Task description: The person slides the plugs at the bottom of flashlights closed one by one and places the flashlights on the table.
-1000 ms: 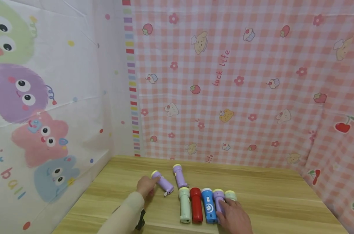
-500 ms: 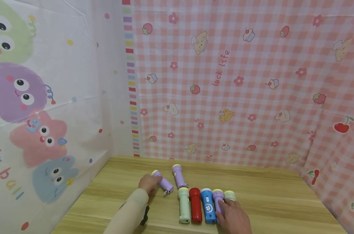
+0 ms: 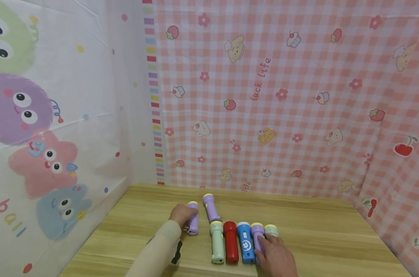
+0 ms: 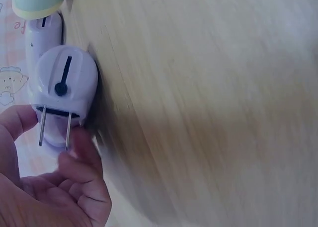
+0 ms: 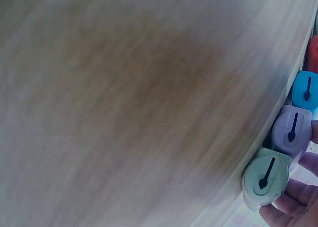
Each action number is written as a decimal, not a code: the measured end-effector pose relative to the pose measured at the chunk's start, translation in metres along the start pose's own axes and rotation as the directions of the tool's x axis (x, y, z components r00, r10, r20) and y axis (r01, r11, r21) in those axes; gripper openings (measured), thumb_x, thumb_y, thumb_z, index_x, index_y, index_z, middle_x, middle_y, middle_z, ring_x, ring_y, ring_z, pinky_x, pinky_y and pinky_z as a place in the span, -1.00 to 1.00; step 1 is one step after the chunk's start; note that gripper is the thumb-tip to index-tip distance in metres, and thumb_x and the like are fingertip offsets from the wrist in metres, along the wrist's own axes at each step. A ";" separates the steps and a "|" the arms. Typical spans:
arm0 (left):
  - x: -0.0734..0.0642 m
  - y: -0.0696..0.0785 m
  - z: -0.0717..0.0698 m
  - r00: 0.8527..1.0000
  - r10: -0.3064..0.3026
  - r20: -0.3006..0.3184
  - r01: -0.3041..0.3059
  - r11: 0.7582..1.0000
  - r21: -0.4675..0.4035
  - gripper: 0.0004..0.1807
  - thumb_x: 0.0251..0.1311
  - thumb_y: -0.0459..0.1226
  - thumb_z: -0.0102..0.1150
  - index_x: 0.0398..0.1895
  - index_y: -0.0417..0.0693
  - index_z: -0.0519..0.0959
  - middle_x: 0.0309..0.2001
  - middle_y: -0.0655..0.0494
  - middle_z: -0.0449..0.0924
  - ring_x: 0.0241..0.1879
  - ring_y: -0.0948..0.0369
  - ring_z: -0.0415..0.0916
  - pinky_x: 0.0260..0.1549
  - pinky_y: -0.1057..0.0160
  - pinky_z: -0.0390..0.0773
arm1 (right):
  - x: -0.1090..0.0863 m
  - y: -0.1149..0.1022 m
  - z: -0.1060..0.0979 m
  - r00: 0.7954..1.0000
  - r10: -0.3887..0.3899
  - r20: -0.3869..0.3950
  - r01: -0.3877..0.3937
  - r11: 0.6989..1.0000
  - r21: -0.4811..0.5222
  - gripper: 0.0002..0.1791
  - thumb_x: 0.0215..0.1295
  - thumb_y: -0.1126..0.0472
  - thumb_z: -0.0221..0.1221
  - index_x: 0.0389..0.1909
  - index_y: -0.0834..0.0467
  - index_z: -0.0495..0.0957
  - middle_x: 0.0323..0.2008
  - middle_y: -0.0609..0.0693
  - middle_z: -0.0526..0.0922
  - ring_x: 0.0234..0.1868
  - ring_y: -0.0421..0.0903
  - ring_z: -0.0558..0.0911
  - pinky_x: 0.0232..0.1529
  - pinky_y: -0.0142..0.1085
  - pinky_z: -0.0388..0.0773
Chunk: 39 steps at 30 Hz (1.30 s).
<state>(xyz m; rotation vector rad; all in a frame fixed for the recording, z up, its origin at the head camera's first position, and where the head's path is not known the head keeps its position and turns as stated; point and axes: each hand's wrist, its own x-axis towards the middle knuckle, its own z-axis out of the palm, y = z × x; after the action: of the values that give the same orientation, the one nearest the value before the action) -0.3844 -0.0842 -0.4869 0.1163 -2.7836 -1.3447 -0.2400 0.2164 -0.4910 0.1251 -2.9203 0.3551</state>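
Note:
My left hand (image 3: 181, 214) grips a purple flashlight (image 3: 193, 225) with a yellow rim. In the left wrist view, thumb and fingers hold this flashlight (image 4: 82, 78) near two metal plug prongs (image 4: 42, 130) sticking out of its end. Just right of it lies another purple flashlight (image 3: 211, 207). A row runs light green (image 3: 217, 242), red (image 3: 231, 242), blue (image 3: 246, 242), purple (image 3: 257, 232) and light green flashlight (image 3: 271, 230). My right hand (image 3: 278, 256) covers much of that last light green one; its fingers curl against it and also touch the purple neighbour.
The flashlights lie on a wood-grain table (image 3: 320, 231). Behind stands a pink checked cloth (image 3: 282, 115), and a white cartoon-print cloth (image 3: 102, 127) hangs at the left. A black strap (image 3: 176, 252) is on the left wrist.
My left hand has moved slightly right and swung the purple flashlight from a slant to nearly upright in the head view, its prong end now at the left. My right hand has stayed put.

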 end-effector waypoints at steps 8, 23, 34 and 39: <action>-0.003 0.002 -0.005 0.998 -0.049 0.027 0.050 0.998 -0.028 -0.57 -0.01 -0.15 0.32 -0.31 -0.43 0.56 -0.41 -0.08 0.56 -0.40 0.07 0.51 -0.39 0.18 0.56 | -0.001 0.000 0.000 0.999 -0.023 -0.042 0.023 1.000 -0.007 -0.51 0.19 0.01 0.34 0.08 0.20 0.62 0.06 0.27 0.57 0.09 0.25 0.52 0.02 0.15 0.52; -0.014 0.002 -0.016 0.997 -0.043 0.066 0.044 0.999 -0.021 -0.60 -0.06 -0.21 0.35 -0.34 -0.44 0.54 -0.44 -0.10 0.54 -0.44 0.05 0.52 -0.47 0.19 0.57 | -0.001 0.000 -0.001 1.000 -0.008 -0.020 0.008 1.000 -0.017 -0.49 0.20 0.00 0.34 0.10 0.19 0.62 0.06 0.25 0.57 0.09 0.24 0.52 0.02 0.14 0.52; -0.020 0.000 -0.016 0.993 -0.070 0.096 0.085 0.983 -0.161 -0.62 -0.03 -0.22 0.32 -0.34 -0.40 0.47 -0.47 -0.12 0.53 -0.54 0.08 0.54 -0.60 0.22 0.56 | -0.001 0.000 0.001 1.000 0.001 -0.002 -0.001 1.000 -0.021 -0.49 0.21 -0.02 0.34 0.11 0.19 0.62 0.07 0.26 0.57 0.10 0.25 0.52 0.00 0.15 0.53; -0.023 0.003 -0.017 0.988 -0.075 0.137 0.108 0.962 -0.251 -0.57 0.05 -0.25 0.28 -0.22 -0.51 0.45 -0.41 -0.18 0.56 -0.49 0.04 0.60 -0.49 0.13 0.65 | -0.001 -0.001 0.001 1.000 -0.010 -0.012 0.010 1.000 -0.027 -0.49 0.20 -0.02 0.34 0.11 0.18 0.62 0.06 0.26 0.57 0.09 0.24 0.52 -0.01 0.14 0.53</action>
<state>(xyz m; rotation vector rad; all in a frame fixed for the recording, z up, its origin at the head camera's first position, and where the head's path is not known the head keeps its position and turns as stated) -0.3600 -0.0932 -0.4741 0.1565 -2.6992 -1.7825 -0.2395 0.2158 -0.4915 0.1330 -2.9101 0.3135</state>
